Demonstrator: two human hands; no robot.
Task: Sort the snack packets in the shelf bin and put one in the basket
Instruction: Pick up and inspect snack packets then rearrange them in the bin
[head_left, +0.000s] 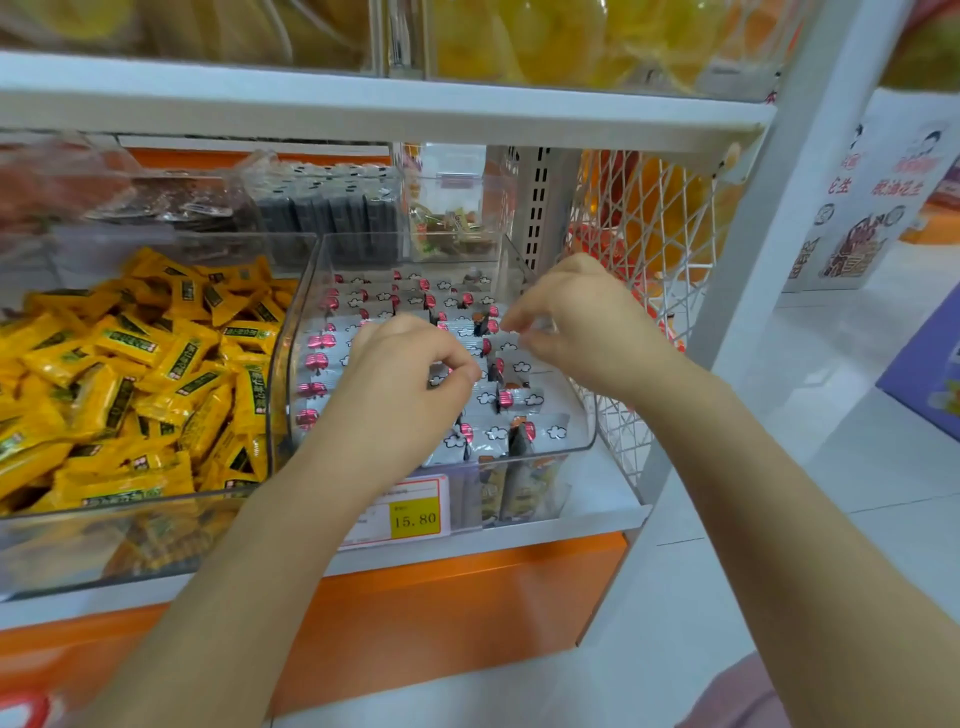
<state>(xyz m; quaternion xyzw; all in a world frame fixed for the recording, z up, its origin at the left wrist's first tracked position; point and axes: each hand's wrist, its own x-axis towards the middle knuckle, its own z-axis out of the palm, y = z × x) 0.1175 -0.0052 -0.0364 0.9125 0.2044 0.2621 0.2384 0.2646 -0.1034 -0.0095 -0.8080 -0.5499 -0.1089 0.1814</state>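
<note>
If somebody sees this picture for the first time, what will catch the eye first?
The heap of bright yellow packets at the left stands out first. Beside it, in the clear bin at the middle, the left hand and right hand pinch white packets with pink marks. A yellow price tag reading 15.80 sits below.

Silver snack pkts w/ pink marks, standing in rows, packed close — inside clear shelf bin

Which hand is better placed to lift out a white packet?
Probably left: the left hand sits mid-pile, fingers curled round a white packet; the right hand pinches at something unclear.
</note>
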